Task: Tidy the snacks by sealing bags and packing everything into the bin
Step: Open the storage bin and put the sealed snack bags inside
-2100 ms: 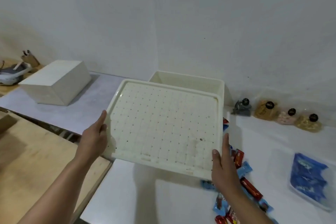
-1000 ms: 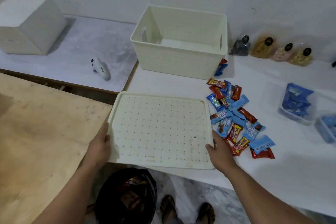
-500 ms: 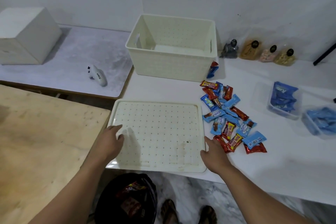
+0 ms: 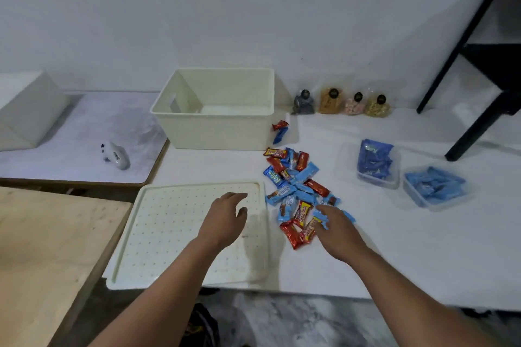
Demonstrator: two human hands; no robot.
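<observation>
Two hands over white table (image 4: 423, 248) | left fingers (image 4: 235, 197) relaxed | right fingers (image 4: 324, 210) spread on snacks (image 4: 296, 186) | bare white wall (image 4: 253, 8)

Plain white wall (image 4: 225, 8) running behind everything, evenly and dimly lit. White worktop (image 4: 423, 248) spreading beneath and right of the hands. Beyond their left, a lower grey-topped table (image 4: 70, 149) is carrying a pale block (image 4: 25, 113) against the wall. A bare wooden table (image 4: 50, 248) is sitting nearest on the left. Black frame (image 4: 479, 70) standing far right. Mottled grey floor (image 4: 296, 321) showing below.
</observation>
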